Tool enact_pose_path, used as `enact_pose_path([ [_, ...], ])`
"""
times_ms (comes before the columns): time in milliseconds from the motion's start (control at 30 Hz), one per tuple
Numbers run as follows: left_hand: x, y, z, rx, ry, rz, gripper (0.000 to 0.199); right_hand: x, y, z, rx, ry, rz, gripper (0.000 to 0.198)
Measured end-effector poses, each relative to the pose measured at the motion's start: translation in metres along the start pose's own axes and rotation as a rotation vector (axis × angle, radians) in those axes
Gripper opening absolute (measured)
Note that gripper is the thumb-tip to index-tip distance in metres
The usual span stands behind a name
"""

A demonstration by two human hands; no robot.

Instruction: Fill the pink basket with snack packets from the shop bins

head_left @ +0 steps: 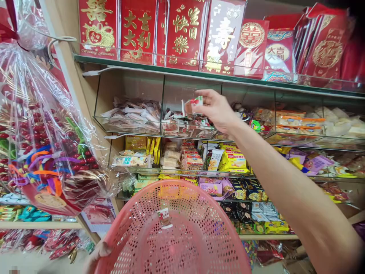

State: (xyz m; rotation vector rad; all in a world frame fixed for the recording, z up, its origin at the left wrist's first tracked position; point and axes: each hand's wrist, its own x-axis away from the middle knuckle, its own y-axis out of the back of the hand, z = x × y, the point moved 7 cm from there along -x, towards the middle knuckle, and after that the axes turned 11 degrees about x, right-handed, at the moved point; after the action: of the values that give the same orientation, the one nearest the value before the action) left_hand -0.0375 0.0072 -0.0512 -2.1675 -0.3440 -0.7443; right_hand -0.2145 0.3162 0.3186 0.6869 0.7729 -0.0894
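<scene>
My right hand pinches a small wrapped snack packet with red and green print. It is raised just over the glass compartment that holds similar packets. At the lower left, my left hand grips the rim of a pink perforated plastic basket, which is tilted with its open side towards me. Inside the basket lies one small packet with a white and red label. Part of the left hand is hidden behind the basket's rim.
Red envelopes line the glass shelf above. Lower shelves carry several snack kinds, including yellow packs. Glass dividers separate the compartments. On the left, a cellophane-wrapped bouquet hangs beside the wooden shelf post.
</scene>
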Motion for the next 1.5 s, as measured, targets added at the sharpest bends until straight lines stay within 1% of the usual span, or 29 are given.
enact_pose_path([
  [67, -0.002, 0.004, -0.002, -0.01, -0.024, -0.003, 0.071, 0.025, 0.0, 0.01, -0.162, 0.007, 0.076, 0.053],
  [100, -0.003, 0.006, -0.003, -0.015, -0.031, -0.009, 0.069, 0.042, -0.007, 0.012, -0.239, -0.004, 0.152, 0.054],
  [133, -0.003, 0.007, -0.004, -0.019, -0.038, -0.015, 0.067, 0.061, -0.021, 0.013, -0.317, -0.026, 0.254, 0.056],
  [200, -0.001, 0.007, -0.004, -0.033, -0.042, -0.027, 0.065, 0.109, -0.065, 0.005, -0.472, -0.104, 0.526, 0.057],
  [267, 0.0, 0.007, -0.002, -0.047, -0.026, -0.036, 0.065, 0.161, -0.122, -0.015, -0.566, -0.212, 0.809, 0.055],
  [300, 0.0, 0.007, -0.002, -0.049, -0.015, -0.037, 0.065, 0.185, -0.149, -0.029, -0.57, -0.26, 0.912, 0.053],
  [333, 0.0, 0.007, -0.001, -0.048, -0.006, -0.036, 0.065, 0.206, -0.174, -0.046, -0.525, -0.296, 0.977, 0.053],
  [367, 0.0, 0.008, -0.001, -0.048, -0.003, -0.033, 0.065, 0.223, -0.196, -0.064, -0.436, -0.316, 1.034, 0.054],
  [433, -0.001, 0.01, -0.003, -0.054, -0.013, -0.034, 0.064, 0.246, -0.23, -0.096, -0.247, -0.303, 1.073, 0.056],
  [500, -0.001, 0.014, -0.005, -0.067, -0.038, -0.048, 0.061, 0.259, -0.252, -0.117, -0.166, -0.317, 1.091, 0.054],
  [567, 0.001, 0.015, -0.006, -0.069, -0.064, -0.065, 0.058, 0.265, -0.266, -0.126, -0.171, -0.326, 1.079, 0.046],
  [667, 0.008, 0.011, -0.003, -0.049, -0.069, -0.077, 0.06, 0.268, -0.277, -0.125, -0.197, -0.32, 1.027, 0.032],
  [733, 0.012, 0.006, 0.001, -0.034, -0.04, -0.072, 0.063, 0.269, -0.28, -0.12, -0.137, -0.265, 0.992, 0.027],
  [767, 0.013, 0.004, 0.003, -0.026, -0.027, -0.064, 0.065, 0.269, -0.28, -0.117, -0.081, -0.205, 0.974, 0.024],
  [833, 0.015, 0.002, 0.004, -0.011, -0.011, -0.047, 0.068, 0.268, -0.277, -0.107, 0.049, -0.038, 0.931, 0.021],
  [900, 0.016, 0.001, 0.005, -0.007, -0.006, -0.038, 0.071, 0.267, -0.271, -0.097, 0.152, 0.112, 0.876, 0.02],
  [967, 0.017, 0.001, 0.005, -0.003, -0.01, -0.038, 0.071, 0.267, -0.263, -0.088, 0.216, 0.216, 0.83, 0.027],
  [1100, 0.019, 0.001, 0.004, 0.007, -0.033, -0.054, 0.073, 0.275, -0.251, -0.07, 0.312, 0.428, 0.817, 0.055],
  [1167, 0.021, 0.001, 0.004, -0.01, -0.028, -0.07, 0.075, 0.281, -0.25, -0.065, 0.387, 0.512, 0.826, 0.054],
  [1267, 0.021, 0.0, 0.004, -0.024, -0.031, -0.066, 0.079, 0.287, -0.254, -0.066, 0.488, 0.555, 0.828, 0.041],
  [1333, 0.019, -0.001, 0.004, -0.01, -0.041, -0.03, 0.082, 0.289, -0.258, -0.069, 0.518, 0.562, 0.819, 0.037],
  [1433, 0.013, -0.001, 0.005, 0.026, -0.031, 0.027, 0.082, 0.289, -0.259, -0.068, 0.552, 0.586, 0.798, 0.039],
  [1500, 0.009, 0.001, 0.005, 0.052, -0.019, 0.044, 0.075, 0.282, -0.252, -0.06, 0.552, 0.601, 0.77, 0.046],
])
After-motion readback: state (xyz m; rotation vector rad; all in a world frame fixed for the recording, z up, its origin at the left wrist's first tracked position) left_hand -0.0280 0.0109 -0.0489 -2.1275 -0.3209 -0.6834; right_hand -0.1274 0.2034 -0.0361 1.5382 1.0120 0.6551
